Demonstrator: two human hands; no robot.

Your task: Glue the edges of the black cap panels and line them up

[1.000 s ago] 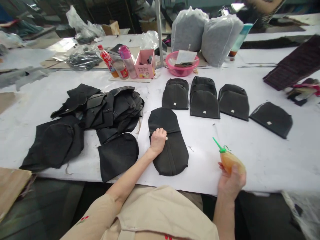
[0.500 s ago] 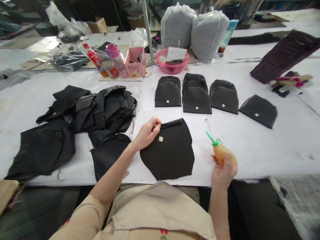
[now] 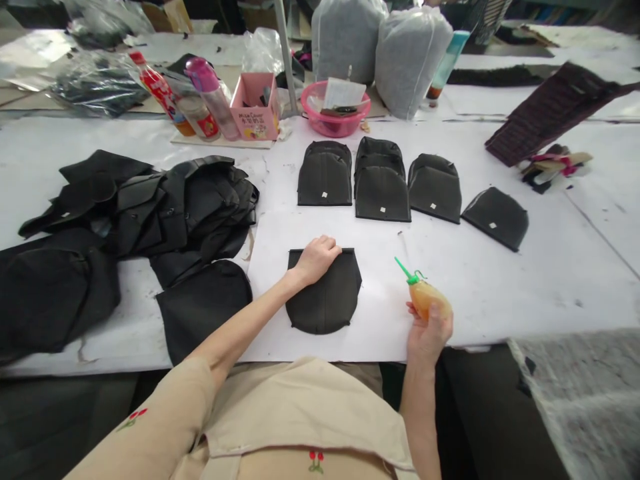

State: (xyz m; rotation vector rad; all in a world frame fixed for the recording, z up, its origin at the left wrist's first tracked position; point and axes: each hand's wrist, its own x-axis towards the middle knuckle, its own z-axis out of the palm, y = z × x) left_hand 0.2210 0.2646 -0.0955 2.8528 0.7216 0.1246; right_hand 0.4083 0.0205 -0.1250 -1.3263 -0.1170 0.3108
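A black leather-like panel [image 3: 325,303] lies flat on the white table in front of me, its straight edge away from me and its rounded edge near. My left hand [image 3: 319,259] rests on that straight edge with its fingers curled together over it; the fingertips are partly hidden. In my right hand [image 3: 429,333] is a squeeze glue bottle [image 3: 429,298] of amber liquid, held just right of the panel. Its thin green nozzle points up and left, apart from the panel. Beyond my hands, several similar black pieces [image 3: 383,193] with small white tags lie in a row.
To the left is a heap of black pieces [image 3: 175,207], with another flat one [image 3: 205,300] beside my forearm. At the back stand a red-labelled bottle [image 3: 159,90], a pink box [image 3: 255,110], a pink basin [image 3: 336,123] and bagged bundles [image 3: 413,60]. A dark purple block [image 3: 545,117] leans at right.
The panel now lies turned over, its white tag out of sight, looking smaller. My left hand has shifted onto the top edge. My right hand still holds the bottle; the whole view has shifted slightly.
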